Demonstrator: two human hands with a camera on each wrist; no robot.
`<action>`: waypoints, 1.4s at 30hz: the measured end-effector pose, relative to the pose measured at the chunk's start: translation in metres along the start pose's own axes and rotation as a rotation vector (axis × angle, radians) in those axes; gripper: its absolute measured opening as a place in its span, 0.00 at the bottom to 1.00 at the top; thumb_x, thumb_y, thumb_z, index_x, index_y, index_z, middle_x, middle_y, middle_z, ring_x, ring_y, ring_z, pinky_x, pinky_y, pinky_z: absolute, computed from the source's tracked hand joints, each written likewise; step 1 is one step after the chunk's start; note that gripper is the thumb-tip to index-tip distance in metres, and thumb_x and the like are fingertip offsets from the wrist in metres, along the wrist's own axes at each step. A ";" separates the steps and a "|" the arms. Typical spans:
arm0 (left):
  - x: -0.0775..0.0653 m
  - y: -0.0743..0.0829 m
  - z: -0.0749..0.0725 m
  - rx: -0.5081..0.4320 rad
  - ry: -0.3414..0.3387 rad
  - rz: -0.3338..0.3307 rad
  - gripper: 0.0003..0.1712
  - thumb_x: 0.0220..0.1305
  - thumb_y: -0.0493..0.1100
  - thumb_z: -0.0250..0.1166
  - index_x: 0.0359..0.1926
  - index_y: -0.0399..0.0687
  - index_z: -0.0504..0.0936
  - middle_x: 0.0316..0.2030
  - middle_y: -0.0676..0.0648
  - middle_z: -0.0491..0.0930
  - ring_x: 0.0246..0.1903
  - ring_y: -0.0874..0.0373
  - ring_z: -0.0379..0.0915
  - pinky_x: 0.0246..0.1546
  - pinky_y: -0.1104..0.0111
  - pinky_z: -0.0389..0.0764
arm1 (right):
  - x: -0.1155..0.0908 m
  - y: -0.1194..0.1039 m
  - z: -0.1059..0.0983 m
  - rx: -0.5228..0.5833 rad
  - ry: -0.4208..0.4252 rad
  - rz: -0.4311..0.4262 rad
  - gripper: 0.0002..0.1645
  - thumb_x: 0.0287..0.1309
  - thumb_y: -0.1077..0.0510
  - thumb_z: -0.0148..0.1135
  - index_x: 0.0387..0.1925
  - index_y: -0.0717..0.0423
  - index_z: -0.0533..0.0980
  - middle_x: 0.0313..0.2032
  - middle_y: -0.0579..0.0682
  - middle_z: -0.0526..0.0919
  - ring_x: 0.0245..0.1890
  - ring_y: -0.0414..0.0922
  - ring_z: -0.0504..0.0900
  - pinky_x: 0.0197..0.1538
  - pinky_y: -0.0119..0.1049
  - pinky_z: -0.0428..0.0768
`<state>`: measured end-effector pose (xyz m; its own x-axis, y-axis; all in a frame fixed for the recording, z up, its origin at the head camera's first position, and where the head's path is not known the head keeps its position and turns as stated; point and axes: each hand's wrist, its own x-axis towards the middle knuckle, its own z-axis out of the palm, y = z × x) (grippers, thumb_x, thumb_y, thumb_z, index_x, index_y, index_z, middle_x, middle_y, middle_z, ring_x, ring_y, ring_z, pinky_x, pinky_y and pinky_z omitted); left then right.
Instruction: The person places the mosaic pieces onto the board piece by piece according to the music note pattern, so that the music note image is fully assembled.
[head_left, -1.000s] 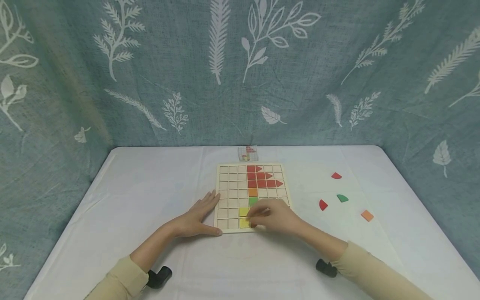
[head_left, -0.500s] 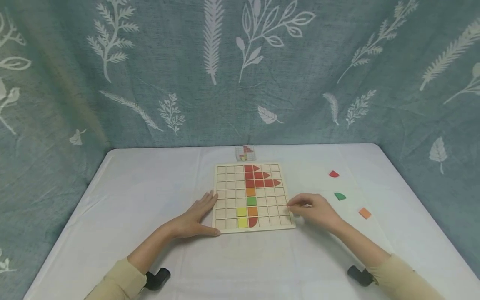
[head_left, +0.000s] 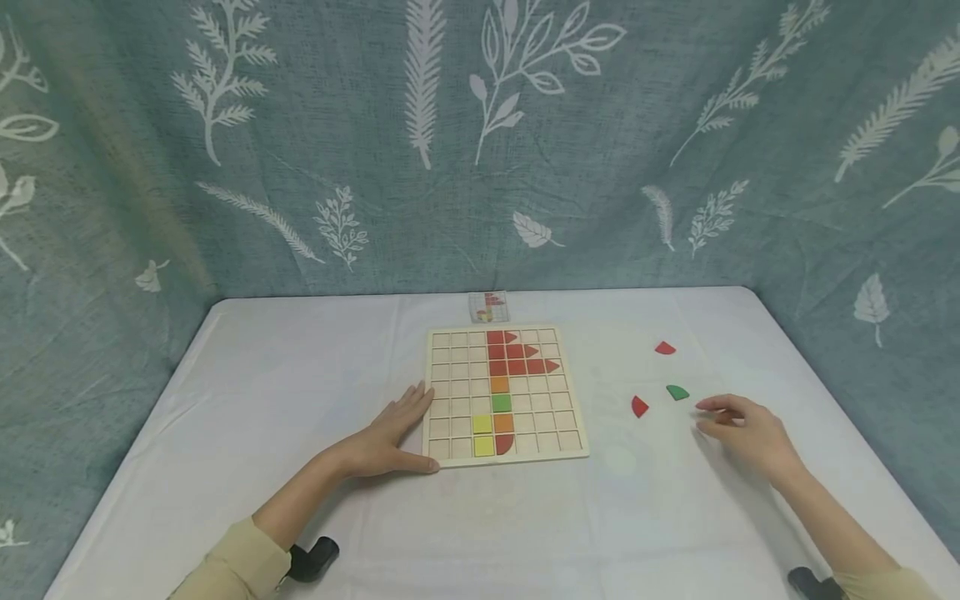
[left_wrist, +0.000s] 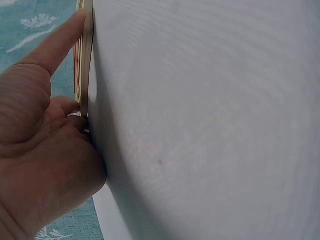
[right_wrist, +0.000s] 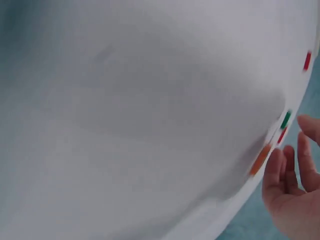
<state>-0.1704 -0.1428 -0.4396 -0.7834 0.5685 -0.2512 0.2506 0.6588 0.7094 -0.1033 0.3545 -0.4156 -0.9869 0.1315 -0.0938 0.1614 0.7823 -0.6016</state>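
A wooden grid board (head_left: 453, 412) lies mid-table, bearing red, orange, green and yellow tiles. My left hand (head_left: 390, 433) rests beside it, fingers straight along its left edge and thumb at the near left corner. The left wrist view shows that thumb (left_wrist: 62, 42) against the board's side (left_wrist: 87, 55). My right hand (head_left: 750, 433) is over the right side of the table, fingers loosely bent. An orange square tile (right_wrist: 260, 160) lies by its fingertips in the right wrist view; the hand hides it in the head view. A green quarter-round tile (head_left: 677, 392) lies just left of that hand.
Two red quarter-round tiles (head_left: 639, 406) lie between the board and my right hand. Behind the board is a small pattern card (head_left: 489, 307). A leaf-print curtain (head_left: 337, 125) hangs behind the white table (head_left: 315, 350).
My right hand has moved right, from the board's lower middle across to the orange square. An orange tile and a red rounded tile on the board are uncovered. My left hand stays put.
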 end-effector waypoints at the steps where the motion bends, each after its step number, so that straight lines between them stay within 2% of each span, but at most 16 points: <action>1: 0.000 0.000 0.000 0.002 0.001 0.001 0.63 0.52 0.59 0.73 0.77 0.41 0.45 0.76 0.39 0.35 0.75 0.45 0.26 0.73 0.50 0.33 | -0.001 0.005 -0.003 -0.016 0.007 0.008 0.23 0.62 0.53 0.65 0.53 0.63 0.77 0.47 0.65 0.80 0.48 0.60 0.77 0.39 0.40 0.79; 5: -0.001 -0.001 0.001 0.006 0.002 0.001 0.63 0.52 0.59 0.73 0.77 0.41 0.45 0.76 0.39 0.35 0.75 0.45 0.26 0.73 0.50 0.32 | -0.002 0.021 -0.010 -0.062 0.012 0.032 0.24 0.60 0.54 0.65 0.53 0.66 0.76 0.49 0.68 0.78 0.48 0.62 0.76 0.40 0.45 0.78; 9: -0.002 -0.001 0.002 0.005 0.000 -0.002 0.63 0.52 0.60 0.72 0.77 0.41 0.44 0.76 0.40 0.35 0.75 0.45 0.25 0.73 0.50 0.33 | -0.003 0.029 -0.011 -0.080 0.000 0.034 0.24 0.59 0.57 0.66 0.52 0.69 0.75 0.45 0.67 0.80 0.46 0.61 0.77 0.38 0.43 0.79; 16: -0.003 -0.002 0.003 0.003 0.003 -0.002 0.63 0.52 0.59 0.73 0.77 0.41 0.44 0.76 0.40 0.34 0.75 0.45 0.25 0.73 0.50 0.33 | 0.000 0.027 -0.011 -0.102 0.022 -0.013 0.22 0.56 0.58 0.69 0.48 0.70 0.77 0.40 0.64 0.83 0.41 0.60 0.81 0.38 0.43 0.80; 19: -0.003 -0.002 0.004 0.003 0.003 -0.003 0.63 0.52 0.59 0.73 0.77 0.41 0.44 0.76 0.40 0.35 0.75 0.45 0.25 0.73 0.51 0.33 | 0.000 0.022 -0.007 -0.080 0.017 -0.012 0.24 0.56 0.54 0.70 0.48 0.68 0.78 0.40 0.62 0.84 0.42 0.57 0.82 0.37 0.36 0.80; 24: -0.004 -0.002 0.005 0.007 0.007 -0.005 0.63 0.52 0.59 0.72 0.77 0.41 0.44 0.76 0.40 0.35 0.75 0.45 0.26 0.73 0.51 0.33 | 0.002 0.001 0.009 0.037 -0.040 -0.014 0.31 0.56 0.46 0.70 0.52 0.65 0.78 0.42 0.56 0.85 0.43 0.52 0.82 0.37 0.30 0.79; 31: -0.004 0.000 0.006 0.008 0.010 -0.006 0.63 0.52 0.59 0.72 0.77 0.41 0.45 0.76 0.40 0.35 0.75 0.45 0.26 0.73 0.51 0.33 | 0.010 -0.040 0.039 0.270 -0.143 -0.034 0.29 0.56 0.48 0.71 0.54 0.61 0.77 0.46 0.56 0.82 0.41 0.47 0.83 0.37 0.34 0.84; 37: -0.004 0.002 0.005 0.005 0.008 -0.013 0.63 0.51 0.59 0.72 0.77 0.41 0.45 0.76 0.39 0.36 0.75 0.45 0.27 0.73 0.51 0.33 | 0.013 -0.071 0.063 0.347 -0.198 -0.060 0.28 0.54 0.47 0.72 0.53 0.58 0.78 0.46 0.53 0.82 0.38 0.45 0.82 0.37 0.36 0.82; 42: -0.003 0.001 0.005 0.014 0.009 -0.022 0.64 0.51 0.60 0.72 0.77 0.41 0.45 0.76 0.40 0.36 0.75 0.46 0.27 0.73 0.52 0.34 | 0.014 -0.097 0.082 0.383 -0.243 -0.087 0.24 0.54 0.47 0.72 0.49 0.54 0.80 0.44 0.50 0.83 0.41 0.46 0.81 0.40 0.37 0.80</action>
<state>-0.1646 -0.1420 -0.4415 -0.7937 0.5495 -0.2608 0.2415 0.6781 0.6941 -0.1337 0.2302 -0.4239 -0.9767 -0.1069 -0.1859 0.1094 0.4972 -0.8607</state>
